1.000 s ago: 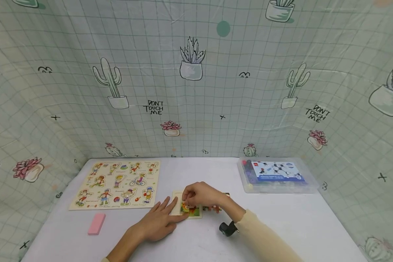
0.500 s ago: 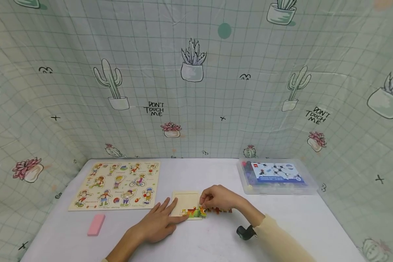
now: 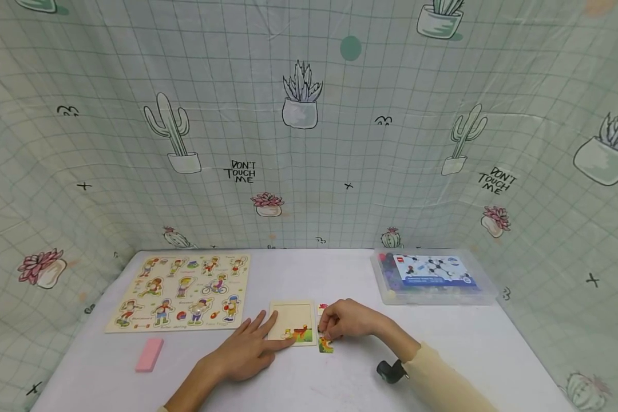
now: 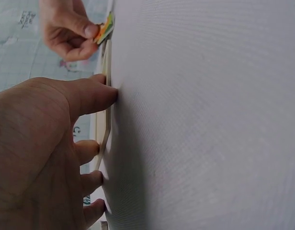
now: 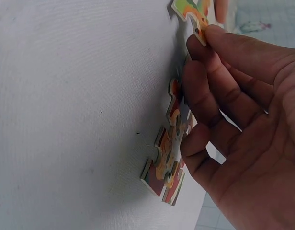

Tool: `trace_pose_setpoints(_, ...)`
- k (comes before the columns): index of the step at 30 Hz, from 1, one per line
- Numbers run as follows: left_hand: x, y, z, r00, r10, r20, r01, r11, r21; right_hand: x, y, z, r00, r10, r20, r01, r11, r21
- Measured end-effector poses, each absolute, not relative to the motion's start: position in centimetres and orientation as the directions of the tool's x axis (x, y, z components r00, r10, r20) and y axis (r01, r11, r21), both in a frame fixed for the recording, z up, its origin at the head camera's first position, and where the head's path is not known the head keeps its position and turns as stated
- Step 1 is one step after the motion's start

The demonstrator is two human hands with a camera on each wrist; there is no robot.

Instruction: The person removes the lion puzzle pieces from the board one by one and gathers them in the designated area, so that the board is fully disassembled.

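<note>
My left hand (image 3: 247,349) lies with fingers spread on the left and front edges of a small wooden puzzle tray (image 3: 288,316). In the tray's front right part sit joined puzzle bits (image 3: 302,334) in orange and green. Just right of the tray, my right hand (image 3: 351,318) pinches a yellow, orange and green jigsaw piece (image 3: 326,345) between thumb and fingers; the right wrist view shows this jigsaw piece (image 5: 191,14) tilted off the cloth. Several loose jigsaw pieces (image 5: 166,165) lie below the right hand, mostly hidden from the head view.
A large wooden board with sports figures (image 3: 180,292) lies back left, a pink block (image 3: 149,355) in front of it. At the back right is a clear plastic case (image 3: 435,277). A black device (image 3: 390,372) hangs at the right wrist. Patterned curtain surrounds the table.
My right hand has moved from over the tray to its right side, carrying the jigsaw piece off the tray. The left hand has stayed in place.
</note>
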State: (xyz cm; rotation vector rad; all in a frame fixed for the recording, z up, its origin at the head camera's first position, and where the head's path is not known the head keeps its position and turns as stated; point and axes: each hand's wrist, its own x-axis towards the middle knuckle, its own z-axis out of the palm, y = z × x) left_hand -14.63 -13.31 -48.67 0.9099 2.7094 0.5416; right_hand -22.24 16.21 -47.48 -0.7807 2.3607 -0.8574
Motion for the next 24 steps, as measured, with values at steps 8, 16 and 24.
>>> trace_pose_setpoints(8, -14.65, -13.36, -48.75, -0.780, 0.618, -0.096, 0.529, 0.734, 0.427, -22.04, 15.98, -47.21, -0.713, -0.657, -0.246, -0.362, 0.645, -0.673)
trace_pose_setpoints(16, -14.50, -13.35, -48.71, -0.781, 0.617, -0.093, 0.526, 0.732, 0.433, -21.93, 15.78, -47.46, -0.714, -0.664, -0.224, -0.398, 0.648, -0.649)
trace_pose_setpoints(24, -14.44, -13.38, -48.56, -0.783, 0.614, -0.094, 0.523, 0.734, 0.434, -21.94, 15.66, -47.42, -0.713, -0.666, -0.220, -0.409, 0.649, -0.641)
